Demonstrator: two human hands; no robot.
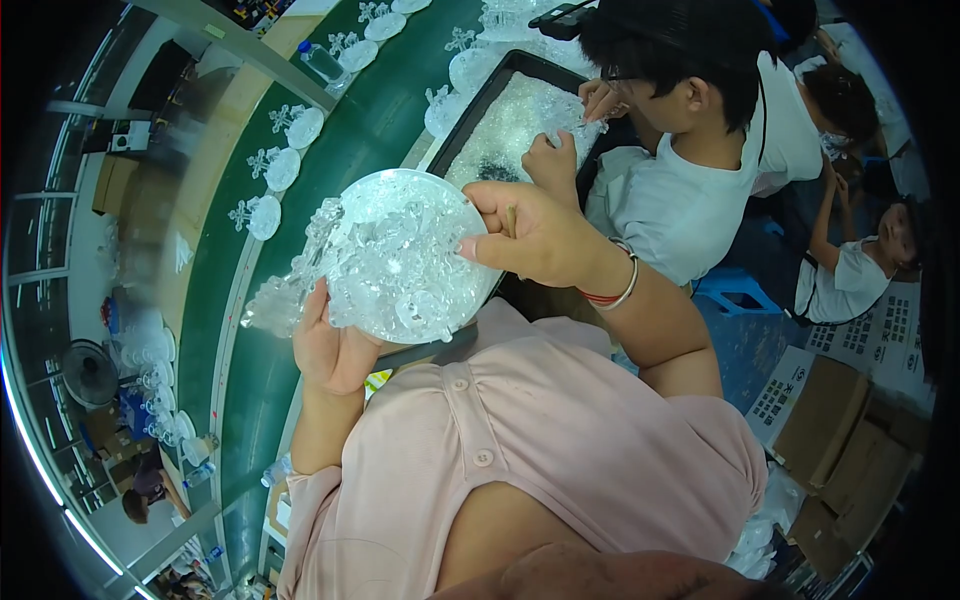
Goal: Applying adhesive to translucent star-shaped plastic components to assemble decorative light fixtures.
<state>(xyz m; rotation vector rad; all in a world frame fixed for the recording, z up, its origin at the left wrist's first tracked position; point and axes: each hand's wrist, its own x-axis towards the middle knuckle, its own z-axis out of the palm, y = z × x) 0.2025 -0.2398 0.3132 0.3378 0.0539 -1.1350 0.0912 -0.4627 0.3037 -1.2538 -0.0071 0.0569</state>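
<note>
Before my chest I hold a clear ornament [405,265] with a round white disc at one end, its face crowded with shiny transparent lumps. The narrower clear part reaches out to the left, past my left hand [335,345]. That hand cups the ornament from below, fingers partly hidden under it. My right hand [540,235] grips the disc's rim on the right, thumb over the face and fingers curled at the edge. A small yellowish thing or mark [512,220] shows at its fingers; I cannot make out what it is.
A green conveyor belt [235,345] curves along my left and front, carrying several clear cross-topped pieces [283,170] and a blue-capped bottle [320,62]. Ahead, a co-worker [690,170] handles clear bits over a black tray [505,130]. Blue stool [735,290] and cardboard boxes [825,420] stand right.
</note>
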